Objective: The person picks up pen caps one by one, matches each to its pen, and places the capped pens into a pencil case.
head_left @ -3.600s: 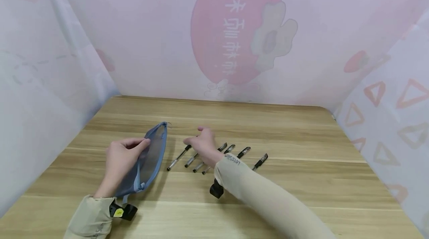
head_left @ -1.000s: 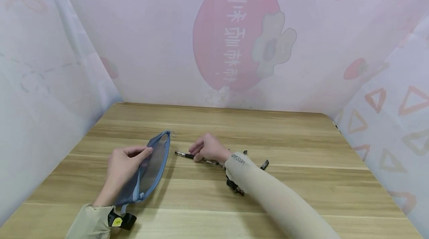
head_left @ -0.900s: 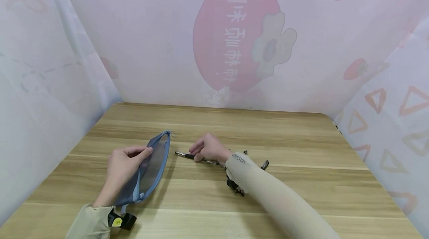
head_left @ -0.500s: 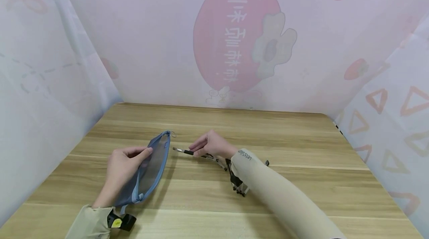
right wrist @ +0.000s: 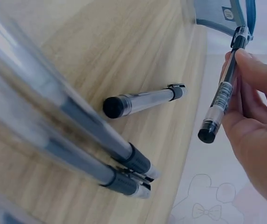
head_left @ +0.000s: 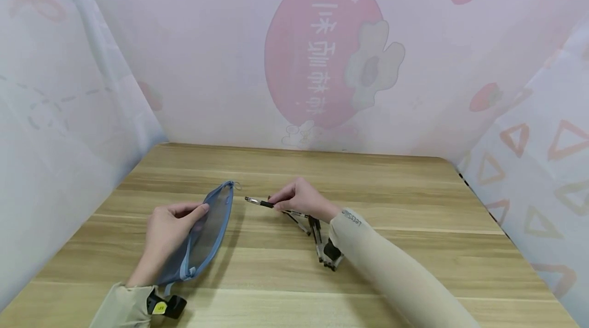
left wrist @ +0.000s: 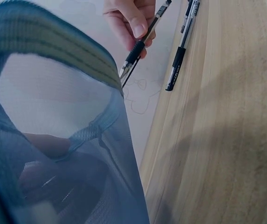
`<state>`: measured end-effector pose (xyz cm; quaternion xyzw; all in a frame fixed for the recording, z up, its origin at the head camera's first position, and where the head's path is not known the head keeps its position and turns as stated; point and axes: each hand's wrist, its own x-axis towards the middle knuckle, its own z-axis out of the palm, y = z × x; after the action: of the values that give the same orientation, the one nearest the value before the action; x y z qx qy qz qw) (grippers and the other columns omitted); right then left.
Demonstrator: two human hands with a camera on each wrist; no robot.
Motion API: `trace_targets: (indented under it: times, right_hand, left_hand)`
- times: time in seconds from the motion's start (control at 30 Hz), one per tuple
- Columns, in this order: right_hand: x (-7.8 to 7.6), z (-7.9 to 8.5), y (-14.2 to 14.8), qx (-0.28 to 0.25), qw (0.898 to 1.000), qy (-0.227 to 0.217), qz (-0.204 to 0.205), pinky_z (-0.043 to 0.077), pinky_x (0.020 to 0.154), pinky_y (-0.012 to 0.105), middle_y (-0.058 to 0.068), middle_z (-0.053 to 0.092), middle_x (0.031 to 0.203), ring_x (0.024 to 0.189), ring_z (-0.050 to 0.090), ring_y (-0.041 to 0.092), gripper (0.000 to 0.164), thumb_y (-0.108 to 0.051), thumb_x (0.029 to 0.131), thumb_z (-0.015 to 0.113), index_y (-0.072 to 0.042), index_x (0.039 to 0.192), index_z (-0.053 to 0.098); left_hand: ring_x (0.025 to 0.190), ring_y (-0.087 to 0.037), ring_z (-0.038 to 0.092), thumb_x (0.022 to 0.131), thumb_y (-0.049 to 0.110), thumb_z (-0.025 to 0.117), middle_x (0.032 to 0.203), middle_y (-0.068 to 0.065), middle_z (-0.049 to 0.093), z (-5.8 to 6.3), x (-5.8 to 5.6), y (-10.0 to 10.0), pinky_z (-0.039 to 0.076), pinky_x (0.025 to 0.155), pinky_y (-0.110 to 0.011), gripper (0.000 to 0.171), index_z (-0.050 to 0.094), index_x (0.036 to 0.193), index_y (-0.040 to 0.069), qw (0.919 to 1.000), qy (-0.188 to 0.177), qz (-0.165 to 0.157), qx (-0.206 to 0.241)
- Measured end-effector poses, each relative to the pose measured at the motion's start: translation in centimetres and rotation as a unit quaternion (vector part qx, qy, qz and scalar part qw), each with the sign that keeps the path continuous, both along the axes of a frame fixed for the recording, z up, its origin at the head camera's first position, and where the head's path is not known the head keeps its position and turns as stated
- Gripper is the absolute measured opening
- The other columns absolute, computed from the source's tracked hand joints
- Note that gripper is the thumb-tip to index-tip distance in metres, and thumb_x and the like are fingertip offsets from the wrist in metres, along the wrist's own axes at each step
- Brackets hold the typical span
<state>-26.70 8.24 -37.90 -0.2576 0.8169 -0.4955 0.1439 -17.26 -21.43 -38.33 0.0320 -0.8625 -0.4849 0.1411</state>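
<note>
A blue mesh zipper pouch [head_left: 215, 223] stands on its side at the left, its mouth gaping to the right. My left hand [head_left: 170, 231] pinches the pouch's upper edge between thumb and fingers. In the left wrist view the mesh [left wrist: 72, 182] covers much of the left side. My right hand [head_left: 301, 199] pinches a clear-barrelled black gel pen [head_left: 259, 202] above the table, its end pointing left at the pouch. The right wrist view shows this pen [right wrist: 222, 93] between thumb and fingers. Several like pens [head_left: 317, 243] lie beneath the right wrist, partly hidden by the sleeve.
The wooden table [head_left: 414, 185] reaches back to a pale printed curtain [head_left: 221, 62], with curtains on both sides too. One loose pen [right wrist: 147, 100] lies apart from a close group [right wrist: 110, 144]. Wrist cameras [head_left: 167, 304] are strapped at both cuffs.
The right hand, first reaching at a row of pens, now holds one and has risen and drawn slightly right. The other pens lie further right than before. The left hand stays on the pouch.
</note>
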Motion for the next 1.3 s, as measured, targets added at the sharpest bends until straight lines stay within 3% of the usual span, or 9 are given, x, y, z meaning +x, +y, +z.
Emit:
trace_targets:
  times: [0.27, 0.43, 0.57, 0.67, 0.77, 0.9, 1.0, 1.3]
  right_hand:
    - [0.9, -0.1, 0.4, -0.042, 0.999, -0.014, -0.022, 0.055, 0.082, 0.030, -0.001, 0.072, 0.108, 0.099, 0.067, 0.013, 0.019, -0.002, 0.088, 0.074, -0.011, 0.104, 0.078]
    - [2.3, 0.0, -0.5, -0.086, 0.992, -0.036, -0.080, 0.056, 0.070, 0.031, 0.000, 0.073, 0.099, 0.086, 0.069, 0.017, 0.017, -0.002, 0.086, 0.076, -0.012, 0.099, 0.079]
    - [3.8, 0.1, -1.4, -0.106, 0.982, -0.078, -0.132, 0.055, 0.079, 0.035, -0.002, 0.072, 0.105, 0.095, 0.066, 0.016, 0.017, -0.005, 0.085, 0.077, -0.016, 0.097, 0.080]
    - [4.7, 0.1, -2.2, -0.137, 0.972, -0.115, -0.153, 0.049, 0.094, 0.041, 0.001, 0.070, 0.111, 0.109, 0.062, 0.019, 0.018, -0.003, 0.083, 0.078, -0.013, 0.098, 0.079]
    - [5.2, -0.1, -3.0, -0.179, 0.958, -0.159, -0.160, 0.047, 0.098, 0.041, 0.008, 0.068, 0.115, 0.114, 0.060, 0.021, 0.018, 0.002, 0.081, 0.078, -0.006, 0.098, 0.078]
    - [5.8, -0.5, -4.1, -0.254, 0.924, -0.227, -0.175, 0.053, 0.088, 0.034, 0.015, 0.064, 0.120, 0.103, 0.065, 0.025, 0.020, 0.009, 0.081, 0.074, 0.004, 0.100, 0.075]
    - [6.2, -0.7, -5.1, -0.300, 0.900, -0.251, -0.193, 0.055, 0.084, 0.031, 0.019, 0.064, 0.119, 0.097, 0.067, 0.028, 0.022, 0.013, 0.081, 0.072, 0.008, 0.103, 0.072]
    - [6.6, -1.5, -7.9, -0.335, 0.879, -0.226, -0.253, 0.056, 0.080, 0.030, 0.014, 0.071, 0.099, 0.082, 0.069, 0.020, 0.024, 0.011, 0.080, 0.073, 0.010, 0.103, 0.071]
  left_hand:
    - [0.065, -0.017, 0.070, 0.089, 0.040, 0.074, 0.085, -0.006, 0.074, -0.2, -0.3, -0.1, 0.052, 0.058, -0.021, 0.037, 0.078, 0.101, 0.006, 1.0000, -0.004, 0.001, -0.005]
    - [0.065, -0.016, 0.069, 0.089, 0.036, 0.075, 0.082, -0.006, 0.074, -0.3, -0.2, 0.0, 0.052, 0.059, -0.021, 0.032, 0.078, 0.099, 0.006, 1.0000, -0.007, -0.001, -0.005]
    - [0.067, -0.016, 0.070, 0.090, 0.032, 0.074, 0.083, -0.007, 0.074, -0.3, -0.2, 0.0, 0.053, 0.060, -0.022, 0.030, 0.077, 0.100, 0.004, 0.9998, -0.014, -0.008, 0.009]
    - [0.070, -0.016, 0.070, 0.090, 0.030, 0.074, 0.085, -0.009, 0.074, -0.3, -0.2, 0.1, 0.055, 0.061, -0.023, 0.031, 0.076, 0.102, 0.001, 0.9991, -0.025, -0.013, 0.032]
    - [0.073, -0.017, 0.071, 0.090, 0.027, 0.075, 0.088, -0.011, 0.074, -0.3, -0.3, 0.3, 0.057, 0.063, -0.025, 0.032, 0.075, 0.105, -0.002, 0.9973, -0.037, -0.017, 0.061]
    - [0.076, -0.015, 0.071, 0.090, 0.026, 0.075, 0.091, -0.011, 0.073, -0.3, -0.4, 0.7, 0.058, 0.064, -0.027, 0.032, 0.074, 0.105, -0.003, 0.9947, -0.044, -0.019, 0.091]
    - [0.076, -0.014, 0.069, 0.090, 0.025, 0.075, 0.091, -0.011, 0.073, -0.3, -0.3, 1.2, 0.058, 0.063, -0.029, 0.032, 0.074, 0.105, -0.004, 0.9924, -0.045, -0.021, 0.113]
    - [0.075, -0.012, 0.065, 0.091, 0.017, 0.073, 0.090, -0.011, 0.070, -0.5, -0.2, 3.4, 0.059, 0.063, -0.030, 0.026, 0.072, 0.104, -0.006, 0.9900, -0.050, -0.029, 0.129]
